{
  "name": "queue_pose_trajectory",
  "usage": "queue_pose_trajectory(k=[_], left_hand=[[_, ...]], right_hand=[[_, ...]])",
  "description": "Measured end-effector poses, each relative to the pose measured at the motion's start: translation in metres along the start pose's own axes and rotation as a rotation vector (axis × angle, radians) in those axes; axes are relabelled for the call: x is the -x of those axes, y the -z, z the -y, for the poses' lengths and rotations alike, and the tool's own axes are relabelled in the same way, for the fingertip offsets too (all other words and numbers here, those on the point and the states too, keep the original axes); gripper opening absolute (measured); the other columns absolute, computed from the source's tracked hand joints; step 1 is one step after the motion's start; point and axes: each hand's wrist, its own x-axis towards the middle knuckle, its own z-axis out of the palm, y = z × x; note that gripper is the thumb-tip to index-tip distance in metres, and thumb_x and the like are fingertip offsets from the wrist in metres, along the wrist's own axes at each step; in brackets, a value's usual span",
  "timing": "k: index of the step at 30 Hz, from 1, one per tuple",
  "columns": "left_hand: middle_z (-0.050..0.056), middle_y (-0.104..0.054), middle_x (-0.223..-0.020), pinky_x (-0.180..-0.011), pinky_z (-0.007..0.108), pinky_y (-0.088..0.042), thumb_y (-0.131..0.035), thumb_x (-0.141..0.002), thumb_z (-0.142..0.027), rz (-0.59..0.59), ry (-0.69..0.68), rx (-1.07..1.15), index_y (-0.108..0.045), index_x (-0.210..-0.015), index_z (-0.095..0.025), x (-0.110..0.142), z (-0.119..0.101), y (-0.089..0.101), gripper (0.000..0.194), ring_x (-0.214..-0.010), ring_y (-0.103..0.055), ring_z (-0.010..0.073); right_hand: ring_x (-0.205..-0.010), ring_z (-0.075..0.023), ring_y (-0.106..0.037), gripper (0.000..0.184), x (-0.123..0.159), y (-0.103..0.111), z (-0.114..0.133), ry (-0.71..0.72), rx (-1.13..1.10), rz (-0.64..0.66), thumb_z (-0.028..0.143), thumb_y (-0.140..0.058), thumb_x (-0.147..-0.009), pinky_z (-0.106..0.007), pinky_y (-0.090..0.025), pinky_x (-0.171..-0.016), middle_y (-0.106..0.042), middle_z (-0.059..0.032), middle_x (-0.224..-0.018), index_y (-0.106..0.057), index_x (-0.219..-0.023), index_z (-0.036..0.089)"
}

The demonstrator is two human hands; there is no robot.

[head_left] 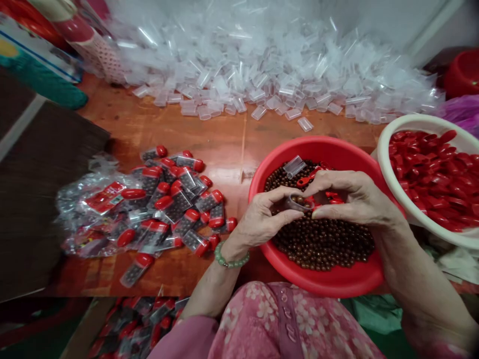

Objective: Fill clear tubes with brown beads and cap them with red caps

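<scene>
1. Clear tube point(295, 204), brown beads point(300, 199) in its mouth, held over the red basin point(322, 283) at the near edge of the counter point(224, 134).
2. Left hand point(262, 215): grip pinching the tube, partly covering it.
3. Right hand point(355, 199): fingertips close at a red piece point(314, 201); whether its grip pinches, I cannot tell.
4. Heaped tubes point(254, 75) obscure the counter's far edge.

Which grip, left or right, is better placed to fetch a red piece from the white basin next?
Probably the right grip: it is nearer the white basin, on its own side. The left grip is farther away, holding the clear tube of beads.
</scene>
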Motion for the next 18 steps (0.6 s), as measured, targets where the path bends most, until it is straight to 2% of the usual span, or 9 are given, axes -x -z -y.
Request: queue_pose_trajectory(k=[5, 9, 11, 14, 18], left_hand=[[0.004, -0.073, -0.095, -0.086, 0.028, -0.049, -0.076, -0.083, -0.029, 0.035, 0.051, 0.025, -0.073, -0.11, -0.017, -0.0015, -0.0003, 0.0002, 0.03, -0.087, -0.065, 0.0164], [0.004, -0.072, -0.096, -0.087, 0.028, -0.048, -0.075, -0.083, -0.027, 0.066, 0.054, 0.017, -0.073, -0.105, -0.016, -0.0026, -0.0026, 0.0011, 0.025, -0.089, -0.064, 0.0163], [0.003, -0.072, -0.095, -0.086, 0.028, -0.047, -0.075, -0.083, -0.025, 0.084, 0.069, 0.011, -0.072, -0.103, -0.016, -0.0037, -0.0032, 0.0015, 0.023, -0.089, -0.064, 0.016], [0.003, -0.071, -0.092, -0.085, 0.027, -0.047, -0.074, -0.082, -0.024, 0.09, 0.093, 0.042, -0.072, -0.103, -0.016, -0.0047, -0.0031, 0.0017, 0.023, -0.086, -0.063, 0.0155], [0.002, -0.071, -0.092, -0.086, 0.028, -0.047, -0.074, -0.082, -0.023, 0.069, 0.085, 0.069, -0.071, -0.103, -0.016, -0.0048, -0.0033, 0.0013, 0.022, -0.087, -0.064, 0.0151]], right_hand=[[-0.07, -0.0112, -0.06, 0.019, -0.0016, -0.0029, -0.0032, 0.031, 0.048, 0.02, 0.033, -0.077, -0.086, -0.025, -0.048, -0.066, -0.07, -0.0007, -0.081, -0.074, -0.099, 0.019], [-0.072, -0.0104, -0.062, 0.015, -0.0027, -0.0027, -0.0015, 0.022, 0.06, 0.069, 0.029, -0.074, -0.088, -0.022, -0.049, -0.068, -0.071, -0.0008, -0.083, -0.072, -0.097, 0.018], [-0.069, -0.0095, -0.06, 0.012, -0.0027, -0.0027, -0.0007, 0.007, 0.059, 0.082, 0.028, -0.074, -0.088, -0.021, -0.048, -0.065, -0.068, 0.001, -0.078, -0.069, -0.09, 0.018], [-0.062, -0.008, -0.054, 0.017, -0.0028, -0.0038, -0.0007, -0.039, 0.054, 0.073, 0.028, -0.075, -0.087, -0.02, -0.044, -0.059, -0.06, 0.004, -0.069, -0.063, -0.08, 0.018], [-0.063, -0.0083, -0.054, 0.015, -0.0032, -0.0067, -0.001, -0.086, 0.049, 0.079, 0.027, -0.074, -0.086, -0.021, -0.043, -0.059, -0.06, 0.004, -0.071, -0.063, -0.086, 0.019]])
